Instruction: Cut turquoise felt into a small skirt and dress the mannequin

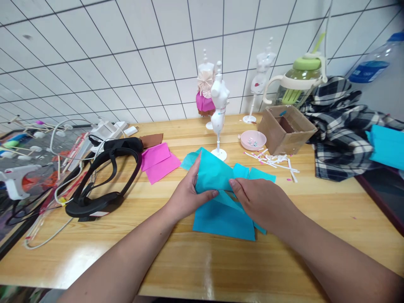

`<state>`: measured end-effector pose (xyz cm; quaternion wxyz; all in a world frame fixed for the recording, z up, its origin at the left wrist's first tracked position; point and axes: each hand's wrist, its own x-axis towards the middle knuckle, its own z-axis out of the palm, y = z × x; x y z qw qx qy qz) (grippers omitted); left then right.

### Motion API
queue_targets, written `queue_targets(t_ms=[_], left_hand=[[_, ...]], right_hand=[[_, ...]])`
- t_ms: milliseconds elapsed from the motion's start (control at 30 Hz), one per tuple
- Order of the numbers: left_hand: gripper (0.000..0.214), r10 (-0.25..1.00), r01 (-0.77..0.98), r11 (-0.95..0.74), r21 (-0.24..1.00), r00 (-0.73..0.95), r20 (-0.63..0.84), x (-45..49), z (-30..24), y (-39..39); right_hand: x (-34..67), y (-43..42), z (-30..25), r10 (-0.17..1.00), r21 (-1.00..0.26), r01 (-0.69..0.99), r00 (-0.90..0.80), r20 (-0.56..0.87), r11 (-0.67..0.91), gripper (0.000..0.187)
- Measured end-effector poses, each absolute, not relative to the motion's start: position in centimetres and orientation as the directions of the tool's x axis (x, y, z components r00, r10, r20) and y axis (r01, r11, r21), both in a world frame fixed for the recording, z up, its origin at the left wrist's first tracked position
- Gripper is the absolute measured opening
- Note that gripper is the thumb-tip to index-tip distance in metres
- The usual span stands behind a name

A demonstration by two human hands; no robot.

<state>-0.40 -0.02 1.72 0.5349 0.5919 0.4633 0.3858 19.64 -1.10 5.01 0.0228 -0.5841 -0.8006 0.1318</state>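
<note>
Between my two hands is a folded piece of turquoise fabric or paper (214, 171), raised above the table. My left hand (189, 189) grips its left side, thumb across the lower edge and fingers behind it. My right hand (257, 200) pinches the right end near the lower edge; its other fingers curl out of sight. Beneath lies a flat blue sheet (221, 221), partly covered by my hands. Smaller turquoise pieces (261, 174) rest just beyond my right hand. A bare white mini dress form (220, 101) stands behind the held piece.
At left are a black headset (104, 206), pink pieces (162, 164), cables and a white glue gun (23, 181). Toward the back are two more dress forms, a pink dish (253, 141), white scraps (274, 160) and a cardboard box (285, 130). A jug (299, 80) and checked cloth (337, 126) sit right.
</note>
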Motion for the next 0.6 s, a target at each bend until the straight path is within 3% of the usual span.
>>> queue_targets(t_ms=[367,600], left_hand=[[0.114,0.957,0.144,-0.007,0.989,0.288,-0.035,-0.35,1.76,-0.01],[0.113,0.956,0.140,-0.010,0.990,0.293,-0.032,-0.41,1.62,-0.02]], right_hand=[[19.74,-1.17,4.92,0.921,-0.295,0.902,-0.366,-0.130,0.317,0.050],[19.73,-1.20,4.81,0.924,-0.195,0.924,-0.358,-0.133,0.330,0.050]])
